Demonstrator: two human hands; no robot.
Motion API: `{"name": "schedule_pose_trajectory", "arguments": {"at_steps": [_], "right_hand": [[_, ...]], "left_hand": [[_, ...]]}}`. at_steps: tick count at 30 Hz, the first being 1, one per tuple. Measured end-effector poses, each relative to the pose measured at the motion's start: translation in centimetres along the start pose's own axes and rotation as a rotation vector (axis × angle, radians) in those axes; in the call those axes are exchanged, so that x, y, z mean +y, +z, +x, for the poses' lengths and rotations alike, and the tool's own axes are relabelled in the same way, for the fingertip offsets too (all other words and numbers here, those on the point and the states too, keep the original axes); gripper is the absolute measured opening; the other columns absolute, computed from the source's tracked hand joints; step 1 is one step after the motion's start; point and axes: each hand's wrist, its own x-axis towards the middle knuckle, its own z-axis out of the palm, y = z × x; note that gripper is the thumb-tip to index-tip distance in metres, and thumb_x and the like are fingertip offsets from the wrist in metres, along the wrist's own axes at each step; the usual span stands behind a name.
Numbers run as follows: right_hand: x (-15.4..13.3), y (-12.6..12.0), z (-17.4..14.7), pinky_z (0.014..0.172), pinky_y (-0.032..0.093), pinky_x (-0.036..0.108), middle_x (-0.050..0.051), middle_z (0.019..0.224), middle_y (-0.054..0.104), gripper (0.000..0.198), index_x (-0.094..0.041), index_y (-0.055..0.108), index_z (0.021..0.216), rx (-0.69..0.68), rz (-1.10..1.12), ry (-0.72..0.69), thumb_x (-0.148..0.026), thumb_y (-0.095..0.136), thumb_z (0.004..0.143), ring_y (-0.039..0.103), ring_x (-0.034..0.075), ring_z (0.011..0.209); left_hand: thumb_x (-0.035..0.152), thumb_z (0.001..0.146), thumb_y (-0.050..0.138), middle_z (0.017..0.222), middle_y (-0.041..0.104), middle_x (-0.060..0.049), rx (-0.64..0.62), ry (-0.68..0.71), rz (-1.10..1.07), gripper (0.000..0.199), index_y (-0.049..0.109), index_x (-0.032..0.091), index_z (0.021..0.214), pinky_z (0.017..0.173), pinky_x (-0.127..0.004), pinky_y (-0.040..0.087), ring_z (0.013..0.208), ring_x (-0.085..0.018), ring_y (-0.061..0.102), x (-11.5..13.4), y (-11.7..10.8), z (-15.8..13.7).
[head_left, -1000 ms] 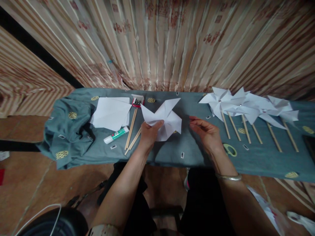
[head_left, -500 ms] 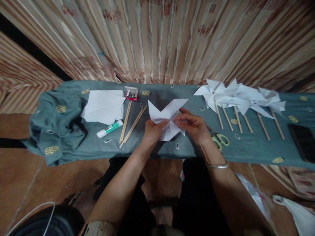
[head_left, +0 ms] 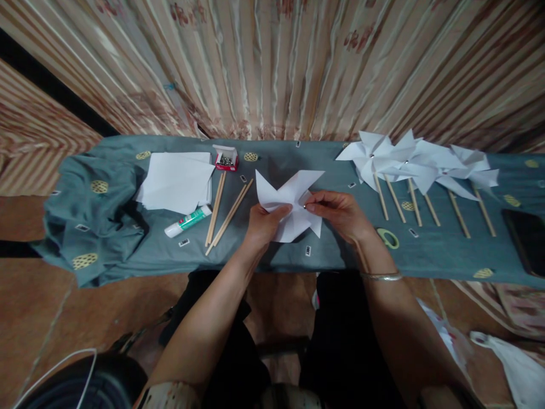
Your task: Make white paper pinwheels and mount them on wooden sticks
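Observation:
A white paper pinwheel [head_left: 293, 190] is held above the table, its blades folded in to the middle. My left hand [head_left: 264, 222] grips its left side, the thumb pressing near the centre and the fingers behind the paper. My right hand [head_left: 338, 213] is closed at the pinwheel's right, pinching a small shiny thumbtack [head_left: 305, 207] between thumb and forefinger. The tack is close to the pinwheel's centre; whether it touches the paper I cannot tell. To the left lie several wooden sticks [head_left: 230, 216] and an open red box of thumbtacks [head_left: 226, 159].
A stack of white paper [head_left: 176, 182] and a glue stick [head_left: 188, 221] lie on the left of the cloth-covered table [head_left: 272, 258]. Finished-looking pinwheels on sticks [head_left: 409, 162] overlap at the right. Scissors [head_left: 388, 238] lie partly hidden by my right forearm, with a phone [head_left: 525, 241] farther right.
My right hand has drawn slightly right, away from the pinwheel's centre, its fingers now off the right blade and the thumbtack still pinched. The left hand keeps its hold on the pinwheel.

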Motion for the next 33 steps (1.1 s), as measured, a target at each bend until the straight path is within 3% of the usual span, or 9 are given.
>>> {"name": "schedule_pose_trajectory", "arguments": {"at_steps": [33], "right_hand": [[-0.32, -0.97, -0.17, 0.072, 0.048, 0.031, 0.000, 0.078, 0.071, 0.026, -0.022, 0.077, 0.074, -0.070, -0.052, 0.029, -0.043, 0.088, 0.063, 0.060, 0.014, 0.071]], "left_hand": [[0.025, 0.046, 0.087, 0.074, 0.074, -0.004, -0.088, -0.059, 0.117, 0.032, 0.075, 0.013, 0.073, 0.069, -0.030, 0.050, 0.069, -0.017, 0.064, -0.11, -0.70, -0.09]]}}
